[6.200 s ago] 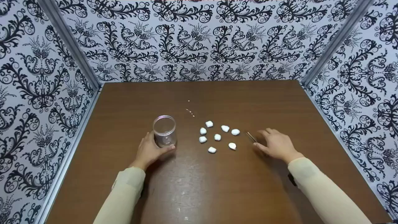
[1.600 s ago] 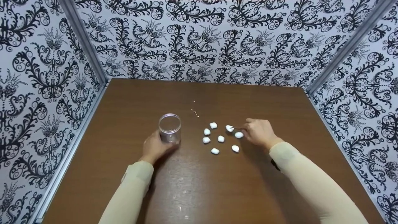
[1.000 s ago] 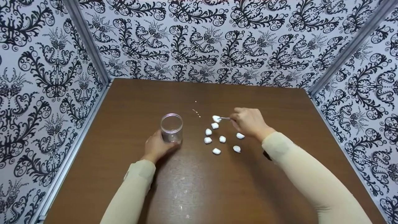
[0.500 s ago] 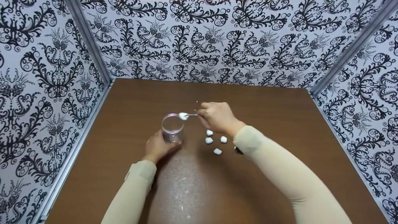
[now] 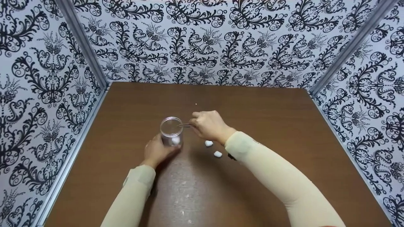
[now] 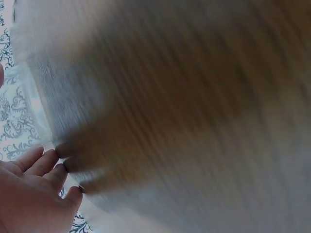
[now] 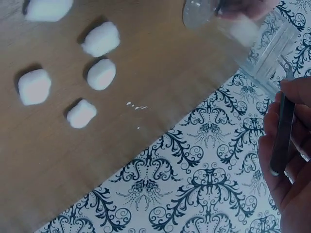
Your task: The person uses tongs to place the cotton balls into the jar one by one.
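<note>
My left hand [image 5: 157, 151] holds a clear jar [image 5: 171, 130], which stands on the table with its mouth up. A white cotton ball [image 5: 175, 140] shows low inside it through the wall. My right hand [image 5: 210, 126] pinches metal tweezers [image 7: 283, 131], their tips at the jar's right rim with nothing between them. In the right wrist view several cotton balls [image 7: 35, 87] lie loose on the table; the head view shows only two, as my right hand and arm cover the others. The left wrist view is blurred; the left fingers [image 6: 46, 162] are at its lower left.
The brown wooden table [image 5: 135, 104] has small white specks [image 7: 136, 106] on it beyond the cotton balls. Patterned wall panels [image 5: 202, 41] close in the back and both sides, with grey metal posts at the corners.
My right hand took up the tweezers, picked a cotton ball from the right of the group and carried it left to the jar. The cotton ball is now inside; my left hand stayed on the jar.
</note>
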A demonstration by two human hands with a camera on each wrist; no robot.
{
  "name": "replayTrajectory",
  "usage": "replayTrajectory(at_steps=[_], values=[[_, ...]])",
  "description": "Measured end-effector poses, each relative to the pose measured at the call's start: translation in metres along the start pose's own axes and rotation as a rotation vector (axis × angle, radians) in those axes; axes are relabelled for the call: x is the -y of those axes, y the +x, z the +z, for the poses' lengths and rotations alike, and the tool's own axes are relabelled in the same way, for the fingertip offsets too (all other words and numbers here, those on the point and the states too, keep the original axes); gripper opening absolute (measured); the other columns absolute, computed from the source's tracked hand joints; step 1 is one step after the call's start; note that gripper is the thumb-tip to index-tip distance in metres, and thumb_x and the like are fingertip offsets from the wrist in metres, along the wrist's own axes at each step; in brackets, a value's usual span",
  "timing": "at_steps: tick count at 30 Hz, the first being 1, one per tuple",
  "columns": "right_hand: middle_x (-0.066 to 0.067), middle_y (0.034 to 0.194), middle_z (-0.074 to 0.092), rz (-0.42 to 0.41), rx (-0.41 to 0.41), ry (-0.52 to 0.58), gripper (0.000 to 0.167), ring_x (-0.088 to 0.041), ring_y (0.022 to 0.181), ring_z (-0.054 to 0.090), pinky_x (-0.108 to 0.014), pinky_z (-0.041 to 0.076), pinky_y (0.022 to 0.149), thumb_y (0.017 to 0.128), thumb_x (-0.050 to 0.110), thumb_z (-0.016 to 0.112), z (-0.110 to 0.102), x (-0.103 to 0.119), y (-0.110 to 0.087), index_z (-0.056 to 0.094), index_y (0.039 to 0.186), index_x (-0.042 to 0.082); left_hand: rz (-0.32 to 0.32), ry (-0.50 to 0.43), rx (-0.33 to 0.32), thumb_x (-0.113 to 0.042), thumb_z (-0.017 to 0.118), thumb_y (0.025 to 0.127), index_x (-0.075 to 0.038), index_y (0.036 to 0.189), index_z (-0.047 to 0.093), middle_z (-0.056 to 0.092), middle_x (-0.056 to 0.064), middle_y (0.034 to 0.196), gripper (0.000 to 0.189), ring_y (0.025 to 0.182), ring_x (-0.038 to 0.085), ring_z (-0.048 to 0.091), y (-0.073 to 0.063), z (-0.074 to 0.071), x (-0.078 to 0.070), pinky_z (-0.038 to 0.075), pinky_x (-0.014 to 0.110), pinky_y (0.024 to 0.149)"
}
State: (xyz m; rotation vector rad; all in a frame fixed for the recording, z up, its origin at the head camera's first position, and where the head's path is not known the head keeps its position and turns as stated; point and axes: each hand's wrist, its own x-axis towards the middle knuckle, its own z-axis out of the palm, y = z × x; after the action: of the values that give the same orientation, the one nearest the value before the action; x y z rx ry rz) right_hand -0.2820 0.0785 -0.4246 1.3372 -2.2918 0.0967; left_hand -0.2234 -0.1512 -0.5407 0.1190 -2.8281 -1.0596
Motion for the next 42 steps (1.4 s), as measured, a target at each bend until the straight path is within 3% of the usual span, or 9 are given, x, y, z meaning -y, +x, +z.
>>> replayTrajectory(at_steps=[5,8,17,20,24,30,42], values=[[0.002,0.082,0.058,0.055,0.015,-0.013,0.008,-0.019,0.065,0.061,-0.039,0.047,0.046,0.088,0.023,0.07,-0.013,-0.012,-0.016,0.075,0.09,0.017,-0.003,0.012,0.001,-0.054,0.084,0.071,-0.003,0.131,0.058,0.065,0.019,0.123,0.084,0.111,0.041,0.06,0.001,0.0,0.0,0.04,0.057,0.097],[0.001,0.08,0.057,0.107,0.024,-0.023,0.009,-0.019,0.062,0.06,-0.039,0.045,0.044,0.088,0.023,0.072,-0.022,-0.027,-0.036,0.075,0.093,0.017,-0.003,0.014,0.007,-0.053,0.085,0.07,-0.003,0.132,0.057,0.065,0.019,0.124,0.084,0.113,0.042,0.059,0.001,0.0,0.001,0.039,0.057,0.098],[0.0,0.08,0.06,0.293,0.046,-0.074,0.011,-0.022,0.057,0.059,-0.043,0.046,0.044,0.082,0.02,0.076,-0.03,-0.082,-0.145,0.077,0.091,0.014,-0.008,0.004,0.01,-0.053,0.085,0.07,-0.003,0.13,0.057,0.065,0.019,0.124,0.082,0.113,0.042,0.059,0.001,0.0,0.007,0.042,0.058,0.095],[0.0,0.079,0.06,0.351,0.089,-0.1,0.01,-0.023,0.057,0.06,-0.045,0.048,0.045,0.082,0.02,0.077,-0.03,-0.092,-0.178,0.077,0.09,0.013,-0.01,0.012,0.013,-0.055,0.084,0.07,-0.003,0.13,0.057,0.064,0.019,0.124,0.084,0.113,0.043,0.059,0.001,0.0,0.008,0.042,0.058,0.095],[-0.001,0.079,0.06,0.418,0.158,-0.123,0.012,-0.022,0.058,0.061,-0.045,0.05,0.048,0.083,0.02,0.077,-0.029,-0.096,-0.209,0.078,0.093,0.013,-0.012,0.015,0.033,-0.056,0.083,0.071,-0.003,0.133,0.055,0.063,0.02,0.127,0.086,0.115,0.042,0.058,0.002,0.0,0.007,0.041,0.058,0.097],[-0.001,0.08,0.06,0.46,0.197,-0.114,0.013,-0.024,0.062,0.062,-0.047,0.051,0.05,0.083,0.019,0.074,-0.027,-0.095,-0.226,0.078,0.094,0.013,-0.009,0.002,0.042,-0.055,0.084,0.072,-0.003,0.133,0.055,0.063,0.02,0.127,0.085,0.116,0.042,0.058,0.002,0.0,0.004,0.041,0.058,0.097],[0.0,0.081,0.06,0.438,0.22,-0.109,0.01,-0.024,0.066,0.064,-0.045,0.051,0.052,0.084,0.017,0.074,-0.023,-0.094,-0.226,0.077,0.093,0.015,0.002,0.012,0.026,-0.053,0.084,0.072,-0.004,0.129,0.057,0.064,0.02,0.123,0.08,0.113,0.043,0.059,0.002,0.002,0.006,0.043,0.059,0.094]])
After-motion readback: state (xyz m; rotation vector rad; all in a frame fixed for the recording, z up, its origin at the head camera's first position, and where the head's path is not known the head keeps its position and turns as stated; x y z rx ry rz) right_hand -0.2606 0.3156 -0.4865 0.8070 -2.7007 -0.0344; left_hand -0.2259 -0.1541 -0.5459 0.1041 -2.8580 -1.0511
